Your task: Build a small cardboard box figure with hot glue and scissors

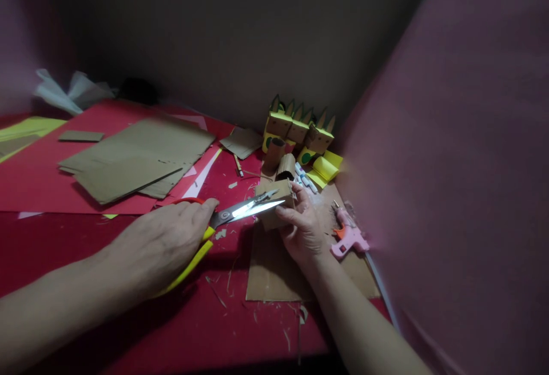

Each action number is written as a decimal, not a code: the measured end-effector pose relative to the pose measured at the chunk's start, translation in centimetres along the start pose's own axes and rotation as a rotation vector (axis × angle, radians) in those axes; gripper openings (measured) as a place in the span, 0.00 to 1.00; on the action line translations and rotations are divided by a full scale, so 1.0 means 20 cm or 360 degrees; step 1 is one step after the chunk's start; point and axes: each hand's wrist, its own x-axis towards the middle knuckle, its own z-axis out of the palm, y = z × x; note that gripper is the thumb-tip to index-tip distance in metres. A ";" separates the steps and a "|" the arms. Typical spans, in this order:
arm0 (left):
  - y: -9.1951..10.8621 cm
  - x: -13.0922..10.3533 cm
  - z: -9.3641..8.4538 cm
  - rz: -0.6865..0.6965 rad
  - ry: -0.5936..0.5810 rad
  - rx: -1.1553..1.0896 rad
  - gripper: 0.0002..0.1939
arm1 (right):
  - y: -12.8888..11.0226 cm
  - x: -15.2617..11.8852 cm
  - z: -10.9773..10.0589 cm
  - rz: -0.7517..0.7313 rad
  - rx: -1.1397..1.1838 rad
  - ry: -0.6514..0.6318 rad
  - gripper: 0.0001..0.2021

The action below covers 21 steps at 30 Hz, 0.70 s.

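Observation:
My left hand (167,240) is closed around the red and yellow handles of a pair of scissors (246,210). Slightly parted, the blades point right and reach across a small cardboard piece (270,224), close to my right thumb. That piece is pinched between the thumb and fingers of my right hand (305,223); it looks folded, though the blades and fingers hide part of it. Below both lies a larger cardboard sheet (278,278). Just beyond the piece are two cardboard tubes, one brown (274,155) and one ridged (286,166).
A pink glue gun (352,239) lies right of my right hand. Behind stand several yellow-and-cardboard figures (298,129) with pointed tops, near yellow paper (323,168) and white-blue sticks (305,179). Cardboard sheets (137,146) cover red paper (34,192) at left; a pencil (238,164) lies mid-table.

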 end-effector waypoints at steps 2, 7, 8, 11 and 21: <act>-0.01 -0.01 0.00 0.0056 0.0041 0.0038 0.24 | 0.00 0.00 0.00 0.0009 0.0001 -0.0004 0.31; -0.02 -0.01 0.02 0.0131 0.0050 0.0078 0.25 | 0.00 -0.01 0.01 0.0011 -0.0001 0.0012 0.31; -0.02 -0.01 0.02 0.0122 0.0037 0.0072 0.25 | 0.00 -0.01 0.02 0.0008 -0.0002 0.0015 0.31; -0.02 -0.01 0.02 0.0079 0.0004 0.0022 0.24 | 0.00 -0.01 0.02 0.0001 -0.0013 0.0013 0.31; -0.01 -0.02 0.00 0.0078 -0.0042 -0.0010 0.22 | 0.00 -0.01 0.00 0.0078 -0.0032 -0.0027 0.32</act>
